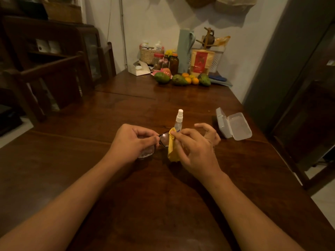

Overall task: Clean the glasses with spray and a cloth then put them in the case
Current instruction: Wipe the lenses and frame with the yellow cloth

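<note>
Left hand grips the glasses; right hand pinches the cloth against them.

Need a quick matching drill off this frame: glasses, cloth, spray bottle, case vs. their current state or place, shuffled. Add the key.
Things:
1. glasses
2. yellow cloth
3. spray bottle
4. case

States:
A. open, lying on the table at the right
B. standing upright behind the hands
C. held in the left hand
D. pinched in the right hand against a lens

Pairs: 1-C, 2-D, 3-B, 4-A
</note>
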